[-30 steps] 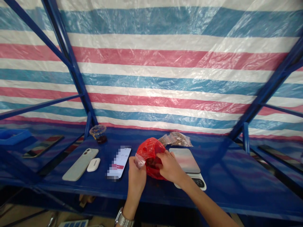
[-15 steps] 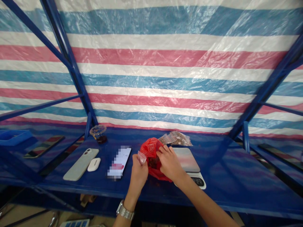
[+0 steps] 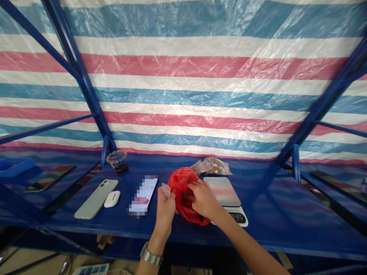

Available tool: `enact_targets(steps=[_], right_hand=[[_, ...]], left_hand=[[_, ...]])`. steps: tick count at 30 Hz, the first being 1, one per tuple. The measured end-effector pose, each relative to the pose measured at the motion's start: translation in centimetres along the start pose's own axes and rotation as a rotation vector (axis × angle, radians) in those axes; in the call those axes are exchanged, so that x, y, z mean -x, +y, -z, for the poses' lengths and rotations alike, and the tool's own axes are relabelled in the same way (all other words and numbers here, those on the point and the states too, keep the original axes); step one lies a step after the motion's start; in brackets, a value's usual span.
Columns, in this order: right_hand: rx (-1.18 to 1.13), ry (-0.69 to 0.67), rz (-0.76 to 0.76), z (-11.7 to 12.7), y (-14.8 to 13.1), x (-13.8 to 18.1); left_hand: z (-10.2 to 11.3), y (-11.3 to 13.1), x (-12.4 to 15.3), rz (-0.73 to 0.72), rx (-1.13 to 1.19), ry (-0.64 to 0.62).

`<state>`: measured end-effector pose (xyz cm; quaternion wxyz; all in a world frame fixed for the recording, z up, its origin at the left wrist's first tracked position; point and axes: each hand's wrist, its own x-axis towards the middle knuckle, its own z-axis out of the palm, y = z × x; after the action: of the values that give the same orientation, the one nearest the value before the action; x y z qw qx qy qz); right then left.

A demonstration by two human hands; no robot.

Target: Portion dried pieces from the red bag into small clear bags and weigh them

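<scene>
A red plastic bag [image 3: 180, 177] stands with its mouth open on the blue shelf, dark loose contents showing inside. At its left side, my left hand [image 3: 166, 208] is closed on a small clear zip bag [image 3: 165, 189], which sticks up above the thumb; the hand also touches the red bag's edge. My right hand [image 3: 205, 198] reaches into the mouth from the right with curled fingers. Its fingertips are hidden, so what they grip cannot be made out. Just right of the red bag lies a digital scale [image 3: 222, 191] with a dark display, partly behind my right hand and wrist.
Several filled clear zip bags [image 3: 215, 166] lie behind the scale. To the left are a lit phone [image 3: 143, 196], a white earbud case [image 3: 112, 199], a pale phone [image 3: 96, 199] and a clear cup [image 3: 118, 162] with dark contents. Blue metal posts [image 3: 86, 91] frame the shelf [image 3: 275, 214]; striped sheeting hangs behind.
My right hand has moved from the red bag's rim down into its mouth, which is now wider. My left hand has shifted slightly left, still holding the small zip bag.
</scene>
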<state>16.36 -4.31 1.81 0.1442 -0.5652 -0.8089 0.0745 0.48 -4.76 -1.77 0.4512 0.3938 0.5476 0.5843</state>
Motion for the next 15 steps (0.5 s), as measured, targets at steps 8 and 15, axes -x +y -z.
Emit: enact_targets(steps=[8,15], right_hand=[[-0.029,-0.012,0.002,0.9,0.5,0.7],[0.109,-0.031,0.112,0.9,-0.3,1.5]], left_hand=[[1.2,0.2,1.5,-0.085,-0.124,-0.054],[0.1,0.0,4.4,-0.133,-0.177,-0.076]])
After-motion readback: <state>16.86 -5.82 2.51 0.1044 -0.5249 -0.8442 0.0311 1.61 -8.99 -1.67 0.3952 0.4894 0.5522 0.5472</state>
